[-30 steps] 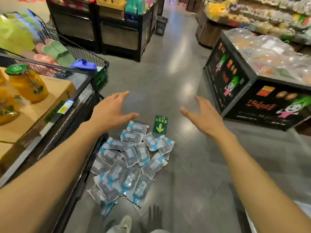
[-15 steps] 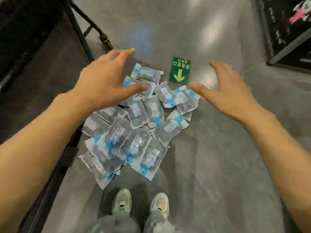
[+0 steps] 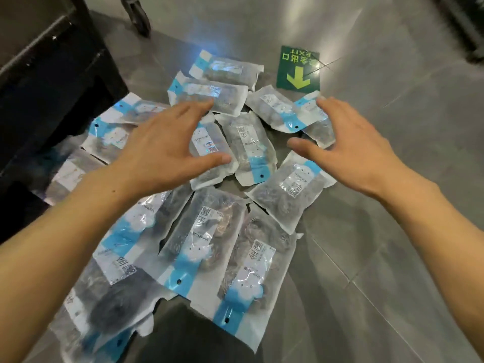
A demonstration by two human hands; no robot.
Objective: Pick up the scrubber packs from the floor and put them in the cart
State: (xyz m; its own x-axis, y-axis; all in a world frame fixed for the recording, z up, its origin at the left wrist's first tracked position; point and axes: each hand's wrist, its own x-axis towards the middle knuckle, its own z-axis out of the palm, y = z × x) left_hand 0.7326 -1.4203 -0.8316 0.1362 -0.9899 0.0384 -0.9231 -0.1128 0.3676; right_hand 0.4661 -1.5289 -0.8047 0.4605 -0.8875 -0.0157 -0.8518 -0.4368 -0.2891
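Note:
Several clear scrubber packs (image 3: pixel 204 239) with blue and white labels lie heaped on the grey floor (image 3: pixel 392 258), overlapping one another. My left hand (image 3: pixel 162 145) spreads its fingers just above the packs in the middle left of the heap. My right hand (image 3: pixel 351 142) hovers with fingers spread over the packs on the right side, its fingertips near one pack (image 3: pixel 314 119). Neither hand holds anything. The cart's dark lower frame (image 3: pixel 52 82) fills the upper left, and one of its wheels (image 3: pixel 138 14) stands at the top.
A green exit sticker (image 3: pixel 298 68) with an arrow is stuck on the floor just beyond the heap. A dark display base (image 3: pixel 463 24) shows at the top right. Bare grey floor stretches to the right of the packs.
The camera has dropped much closer to the floor, so the packs look far bigger. Both hands have come down and inward over the heap. The shoes are out of view.

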